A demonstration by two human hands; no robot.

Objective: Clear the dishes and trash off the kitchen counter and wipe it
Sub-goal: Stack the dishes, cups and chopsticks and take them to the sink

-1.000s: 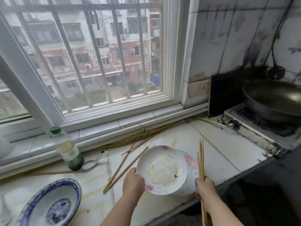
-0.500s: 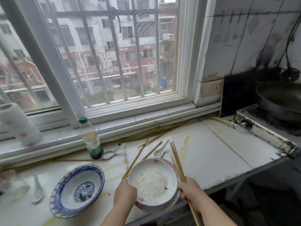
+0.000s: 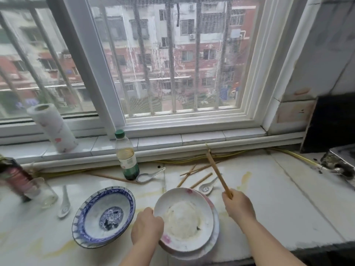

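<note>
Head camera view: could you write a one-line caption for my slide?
Left hand holds stacked white plates while right hand grips chopsticks, beside a blue-patterned bowl on a stained counter.

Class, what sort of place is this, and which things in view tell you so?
Probably a home kitchen: a dirty blue-and-white bowl and stacked plates on a stained counter, loose chopsticks, and a stove corner at the right edge.
</note>
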